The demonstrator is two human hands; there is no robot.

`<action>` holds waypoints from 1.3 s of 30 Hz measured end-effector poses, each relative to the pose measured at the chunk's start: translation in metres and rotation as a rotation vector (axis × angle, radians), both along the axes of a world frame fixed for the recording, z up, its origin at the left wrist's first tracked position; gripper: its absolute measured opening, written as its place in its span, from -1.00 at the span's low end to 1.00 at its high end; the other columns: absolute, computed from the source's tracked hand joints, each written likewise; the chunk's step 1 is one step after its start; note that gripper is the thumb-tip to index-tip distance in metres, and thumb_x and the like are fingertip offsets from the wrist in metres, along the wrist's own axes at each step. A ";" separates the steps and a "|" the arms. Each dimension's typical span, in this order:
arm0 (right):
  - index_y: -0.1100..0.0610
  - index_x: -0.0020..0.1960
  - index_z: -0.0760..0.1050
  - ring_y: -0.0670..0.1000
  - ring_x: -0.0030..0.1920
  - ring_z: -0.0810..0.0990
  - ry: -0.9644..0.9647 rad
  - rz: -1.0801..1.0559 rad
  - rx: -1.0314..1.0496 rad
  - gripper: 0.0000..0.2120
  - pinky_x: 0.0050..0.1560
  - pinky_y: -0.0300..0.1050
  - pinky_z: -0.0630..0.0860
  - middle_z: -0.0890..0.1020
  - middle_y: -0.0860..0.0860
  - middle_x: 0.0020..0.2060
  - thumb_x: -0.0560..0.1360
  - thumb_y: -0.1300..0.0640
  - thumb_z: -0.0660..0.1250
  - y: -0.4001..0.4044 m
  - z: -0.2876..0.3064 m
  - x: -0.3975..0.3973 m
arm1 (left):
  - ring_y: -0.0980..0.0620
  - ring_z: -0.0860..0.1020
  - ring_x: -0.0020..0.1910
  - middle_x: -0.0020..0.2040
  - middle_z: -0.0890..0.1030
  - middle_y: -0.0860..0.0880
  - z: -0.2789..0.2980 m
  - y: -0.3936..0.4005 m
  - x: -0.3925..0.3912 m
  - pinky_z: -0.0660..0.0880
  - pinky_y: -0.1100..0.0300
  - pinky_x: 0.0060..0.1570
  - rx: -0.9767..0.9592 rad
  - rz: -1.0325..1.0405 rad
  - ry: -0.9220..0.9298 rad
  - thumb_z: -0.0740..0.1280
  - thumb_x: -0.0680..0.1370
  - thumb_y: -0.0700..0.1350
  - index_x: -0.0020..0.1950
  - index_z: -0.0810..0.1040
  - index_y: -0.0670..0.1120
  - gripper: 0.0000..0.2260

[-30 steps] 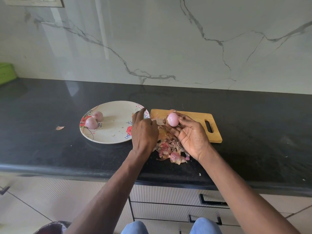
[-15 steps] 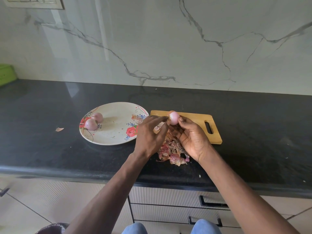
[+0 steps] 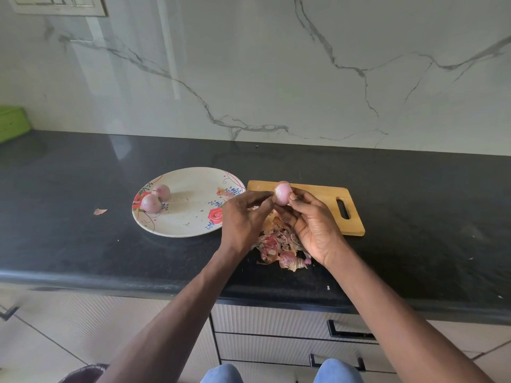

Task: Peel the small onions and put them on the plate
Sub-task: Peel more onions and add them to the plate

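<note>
Starting with the largest item, we note a black tabletop [image 3: 83, 244] running along a marble-patterned wall [image 3: 249, 64], with drawers [image 3: 276, 322] below its front edge. On it lies a floral plate [image 3: 190, 222], and just to its right a wooden cutting board [image 3: 318, 197] with a handle slot at its far right end. We record a heap of onion peels [image 3: 276, 247] on the tabletop at the board's near edge, partly hidden under both hands. The right hand [image 3: 312, 228] holds a small peeled onion [image 3: 282, 193] at its fingertips, raised above the board's left end. The left hand [image 3: 243, 217] reaches across with thumb and forefinger pinching at the left side of the same onion; we cannot tell whether it grips skin or the bulb itself. Two peeled onions [image 3: 154, 199] rest touching one another at the plate's left rim. A loose scrap of peel [image 3: 100, 211] lies alone on the tabletop, left of the plate.
</note>
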State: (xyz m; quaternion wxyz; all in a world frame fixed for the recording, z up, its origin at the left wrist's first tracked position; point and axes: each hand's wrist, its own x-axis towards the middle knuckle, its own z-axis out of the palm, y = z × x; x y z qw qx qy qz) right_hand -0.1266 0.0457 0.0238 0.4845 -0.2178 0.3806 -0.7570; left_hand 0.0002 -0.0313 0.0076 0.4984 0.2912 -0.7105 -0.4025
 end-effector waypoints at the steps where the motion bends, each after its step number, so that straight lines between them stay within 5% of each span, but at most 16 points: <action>1: 0.35 0.27 0.51 0.12 0.03 0.70 0.004 -0.002 0.001 -0.74 0.07 -0.11 0.66 0.68 0.25 0.07 0.58 0.38 0.28 0.000 0.000 0.000 | 0.15 0.69 -0.03 -0.02 0.74 0.01 0.000 0.000 0.000 0.63 0.20 0.00 0.007 0.004 0.000 0.46 0.54 -0.19 0.10 0.73 -0.14 -0.84; 10: 0.35 0.14 0.55 0.12 -0.02 0.72 -0.048 -0.007 0.003 -0.83 0.01 -0.10 0.68 0.69 0.26 0.01 0.58 0.38 0.26 0.000 0.001 0.003 | 0.31 0.63 -0.07 -0.02 0.71 0.05 0.001 0.003 -0.004 0.53 0.45 -0.03 0.019 0.095 -0.058 0.43 0.55 -0.22 0.14 0.71 -0.13 -0.82; 15: 0.37 0.24 0.49 0.16 -0.03 0.72 -0.161 0.051 -0.014 -0.77 -0.10 -0.12 0.68 0.69 0.29 0.02 0.63 0.30 0.22 0.002 0.003 0.001 | 0.13 0.66 -0.07 -0.02 0.72 0.00 0.003 0.002 -0.003 0.50 0.50 -0.05 0.017 0.214 -0.061 0.38 0.59 -0.21 0.16 0.70 -0.16 -0.81; 18: 0.39 0.29 0.45 0.21 -0.01 0.71 -0.195 0.064 -0.010 -0.72 -0.12 -0.10 0.68 0.64 0.37 0.08 0.64 0.26 0.20 0.001 0.001 0.000 | -0.02 0.66 -0.20 -0.12 0.73 -0.07 0.000 -0.002 -0.004 0.60 0.19 -0.11 -0.022 0.231 -0.134 0.31 0.64 -0.16 0.05 0.71 -0.18 -0.81; 20: 0.39 0.29 0.45 0.20 -0.01 0.71 -0.186 0.069 -0.005 -0.72 -0.11 -0.10 0.68 0.63 0.37 0.10 0.64 0.26 0.20 0.001 0.000 0.000 | -0.05 0.65 -0.06 0.01 0.73 -0.13 0.000 -0.001 -0.004 0.56 0.17 0.04 -0.056 0.241 -0.227 0.28 0.62 -0.24 0.08 0.71 -0.18 -0.80; 22: 0.38 0.28 0.48 0.17 -0.01 0.70 -0.120 0.059 0.002 -0.73 -0.09 -0.11 0.68 0.64 0.34 0.10 0.62 0.29 0.24 0.001 -0.001 -0.001 | -0.04 0.59 0.19 0.20 0.67 -0.12 -0.001 -0.002 -0.004 0.46 0.16 0.25 -0.096 0.250 -0.267 0.27 0.57 -0.31 0.19 0.69 -0.17 -0.73; 27: 0.29 0.21 0.54 0.19 0.02 0.70 0.085 -0.069 0.017 -0.64 0.02 -0.03 0.66 0.67 0.25 0.12 0.45 0.51 0.33 -0.003 -0.006 -0.004 | 0.16 0.66 -0.12 -0.11 0.72 0.04 0.003 0.000 -0.002 0.61 0.14 -0.01 -0.004 0.161 -0.110 0.33 0.61 -0.15 0.04 0.73 -0.12 -0.82; 39: 0.18 0.24 0.61 0.05 0.19 0.66 0.481 -0.173 0.019 -0.65 0.12 -0.10 0.59 0.71 0.07 0.12 0.49 0.38 0.43 -0.003 -0.013 -0.003 | 0.10 0.71 -0.01 0.02 0.74 -0.03 0.000 0.000 0.000 0.66 0.07 0.03 0.053 -0.107 -0.006 0.48 0.55 -0.10 0.19 0.70 -0.13 -0.76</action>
